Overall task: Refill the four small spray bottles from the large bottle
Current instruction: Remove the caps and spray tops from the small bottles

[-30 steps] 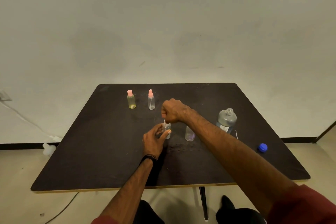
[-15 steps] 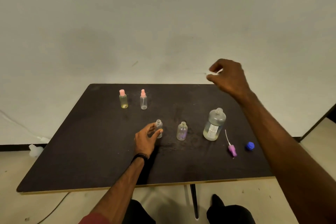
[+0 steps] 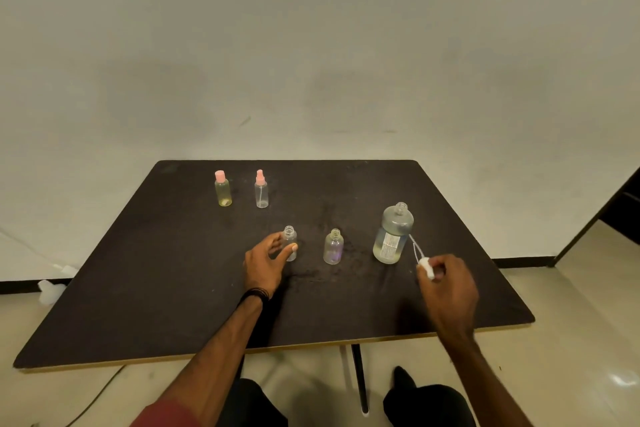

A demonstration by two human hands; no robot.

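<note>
My left hand grips a small clear bottle with an open neck, upright on the black table. A second small open bottle stands just to its right. The large bottle, uncapped and holding clear liquid, stands further right. My right hand is low over the table beside it and pinches a white spray head whose thin tube points toward the large bottle. At the back left stand a yellowish bottle with a pink cap and a clear bottle with a pink sprayer.
The table's front edge runs just before my knees, with a table leg below. A white object and a cable lie on the floor at left. Dark furniture stands at the right edge.
My right hand lifted the white spray head off the bottle in my left hand, swung up and right, then came down beside the large bottle. It now hides the pink sprayer and blue cap.
</note>
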